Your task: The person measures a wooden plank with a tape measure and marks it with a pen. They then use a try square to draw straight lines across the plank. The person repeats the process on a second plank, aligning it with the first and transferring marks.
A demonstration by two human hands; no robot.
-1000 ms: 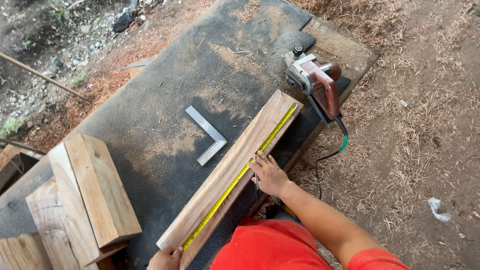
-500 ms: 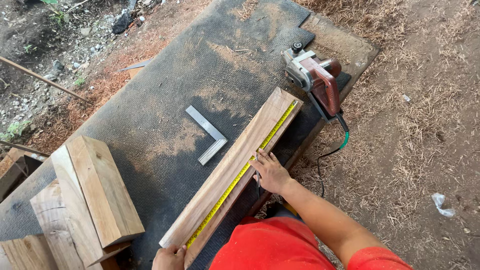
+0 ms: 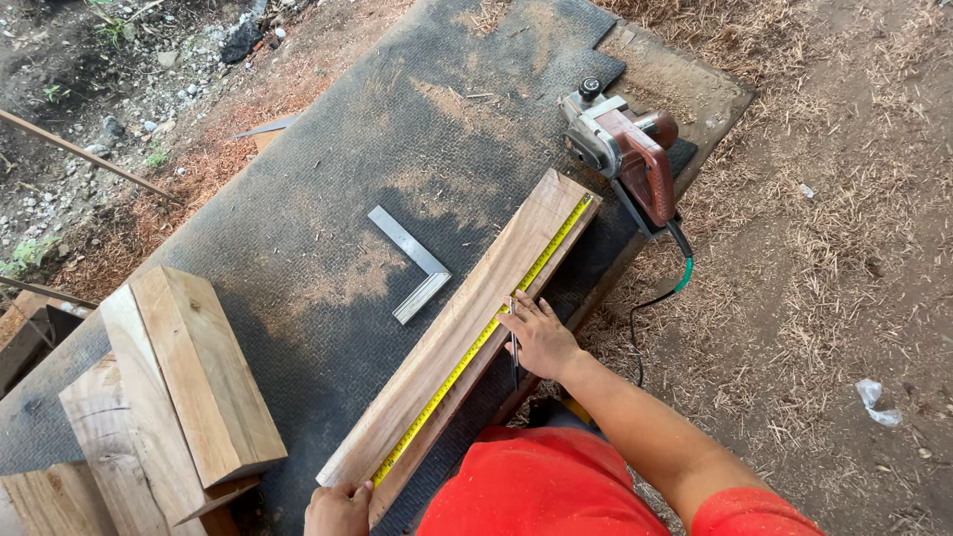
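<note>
A long wooden plank (image 3: 437, 347) lies diagonally on a dark rubber-matted bench (image 3: 328, 169). A yellow tape measure (image 3: 486, 333) is stretched along the plank's right edge. My right hand (image 3: 536, 337) rests on the plank's middle, fingers pressing by the tape, with a thin dark pencil-like tool (image 3: 514, 352) under it. My left hand (image 3: 340, 508) grips the near end of the plank where the tape starts. My red shirt fills the bottom of the view.
A metal try square (image 3: 412, 263) lies on the mat left of the plank. A red and grey power tool (image 3: 625, 149) with a cord sits at the plank's far end. Stacked timber blocks (image 3: 179, 387) stand at the left. Sawdust and straw cover the ground.
My right hand has shifted slightly along the plank's edge; the plank, tape and left hand stay where they were.
</note>
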